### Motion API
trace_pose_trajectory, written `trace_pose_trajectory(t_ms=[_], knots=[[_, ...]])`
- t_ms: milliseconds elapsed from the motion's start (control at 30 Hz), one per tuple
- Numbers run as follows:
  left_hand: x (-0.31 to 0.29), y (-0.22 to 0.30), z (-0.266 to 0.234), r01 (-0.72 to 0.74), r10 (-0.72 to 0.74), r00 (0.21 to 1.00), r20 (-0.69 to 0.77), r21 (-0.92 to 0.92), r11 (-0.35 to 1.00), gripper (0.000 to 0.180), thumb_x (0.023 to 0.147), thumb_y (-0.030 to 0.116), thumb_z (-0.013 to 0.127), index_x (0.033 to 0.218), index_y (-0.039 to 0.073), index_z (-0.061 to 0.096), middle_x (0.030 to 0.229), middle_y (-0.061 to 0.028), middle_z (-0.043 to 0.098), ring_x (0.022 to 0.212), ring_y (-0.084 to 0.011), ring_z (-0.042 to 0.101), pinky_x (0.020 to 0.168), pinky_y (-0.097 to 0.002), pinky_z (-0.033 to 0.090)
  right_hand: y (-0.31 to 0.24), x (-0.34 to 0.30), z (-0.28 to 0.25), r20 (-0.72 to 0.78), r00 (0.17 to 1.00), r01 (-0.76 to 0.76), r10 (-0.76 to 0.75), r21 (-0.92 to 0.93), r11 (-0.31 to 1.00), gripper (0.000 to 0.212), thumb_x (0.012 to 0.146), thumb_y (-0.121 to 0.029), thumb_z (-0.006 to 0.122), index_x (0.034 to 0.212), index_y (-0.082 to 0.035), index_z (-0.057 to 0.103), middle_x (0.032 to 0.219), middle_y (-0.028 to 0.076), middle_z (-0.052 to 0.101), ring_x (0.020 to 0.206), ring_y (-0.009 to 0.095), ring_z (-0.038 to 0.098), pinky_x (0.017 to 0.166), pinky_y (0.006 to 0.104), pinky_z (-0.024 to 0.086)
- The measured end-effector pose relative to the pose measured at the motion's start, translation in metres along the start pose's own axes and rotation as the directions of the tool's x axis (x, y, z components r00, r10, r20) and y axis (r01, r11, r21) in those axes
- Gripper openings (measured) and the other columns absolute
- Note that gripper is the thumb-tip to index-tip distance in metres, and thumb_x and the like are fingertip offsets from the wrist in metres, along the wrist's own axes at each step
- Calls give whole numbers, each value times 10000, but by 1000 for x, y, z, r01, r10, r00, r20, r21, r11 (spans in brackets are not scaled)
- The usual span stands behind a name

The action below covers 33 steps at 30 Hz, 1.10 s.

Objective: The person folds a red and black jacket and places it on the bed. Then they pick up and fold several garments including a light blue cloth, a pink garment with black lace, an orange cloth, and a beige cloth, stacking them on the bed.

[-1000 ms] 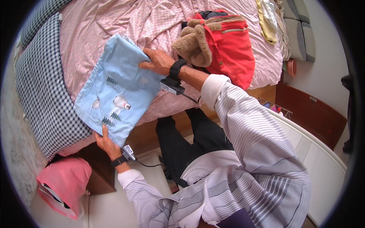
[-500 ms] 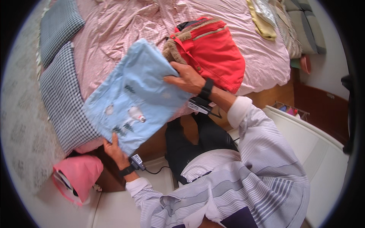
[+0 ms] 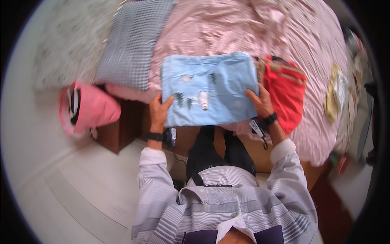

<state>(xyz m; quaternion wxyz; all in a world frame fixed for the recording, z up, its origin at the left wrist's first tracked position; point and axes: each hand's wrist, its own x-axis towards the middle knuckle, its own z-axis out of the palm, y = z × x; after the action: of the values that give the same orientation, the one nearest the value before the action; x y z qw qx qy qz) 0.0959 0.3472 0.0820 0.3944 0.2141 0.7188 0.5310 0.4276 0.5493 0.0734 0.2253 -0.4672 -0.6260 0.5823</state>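
Observation:
A light-blue printed cloth (image 3: 219, 93), flat and shaped like a pillowcase, is held level in front of me over the bed's edge. White bears and dark green trees decorate its upper face. My left hand (image 3: 159, 110) grips its left edge near the lower corner, thumb on top. At the opposite edge, my right hand (image 3: 262, 102) pinches the cloth the same way; the fingers underneath are hidden. Just beyond my right hand lies a red garment (image 3: 284, 93) with brown fleece trim, on the bed's pink sheet (image 3: 219, 32).
Gray checked pillows (image 3: 130, 44) are at the bed's left end. A pink fabric bag or hood (image 3: 97, 107) with something dark inside sits on a brown wooden stand (image 3: 118, 136) at left. A yellow cloth (image 3: 334, 95) lies on the bed's right side.
The blue cloth has turned from slanted to level, with both hands now at its opposite side edges. My view has swung left, so the bed and red garment appear farther right.

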Motion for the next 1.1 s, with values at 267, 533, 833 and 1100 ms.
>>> trace_pose_trajectory(t_ms=[267,533,833,1100], knots=[[-23,25,0,-257,248,962,-115,-73,964,195,844,99,741,946,-44,659,851,-61,697,759,-95,591,686,-276,496,-32,18,-14,-5,993,117,-118,-60,991,284,958,-195,680,1177,-22,628,978,8,663,865,90,570,793,259,471],[-1,-43,-6,-279,299,913,-277,109,954,390,861,153,760,1158,-42,598,917,-78,688,784,-115,616,720,-262,519,28,88,-25,7,965,245,-261,-362,899,462,938,-290,693,1264,15,577,1009,94,690,911,168,619,803,309,498],[-188,-220,-6,211,-223,828,-514,-82,974,427,865,177,755,1182,-43,573,771,-92,679,675,-152,663,642,-316,546,161,14,10,372,927,196,-47,-376,906,407,921,-192,655,1253,14,541,835,95,666,717,163,654,632,302,527],[-383,-244,46,196,-402,519,-754,-352,915,371,905,202,734,1168,-8,579,861,-63,667,702,-123,656,576,-265,522,223,-97,22,721,549,-55,423,-474,879,367,930,-164,629,1239,22,565,960,146,686,787,208,711,642,312,587]])
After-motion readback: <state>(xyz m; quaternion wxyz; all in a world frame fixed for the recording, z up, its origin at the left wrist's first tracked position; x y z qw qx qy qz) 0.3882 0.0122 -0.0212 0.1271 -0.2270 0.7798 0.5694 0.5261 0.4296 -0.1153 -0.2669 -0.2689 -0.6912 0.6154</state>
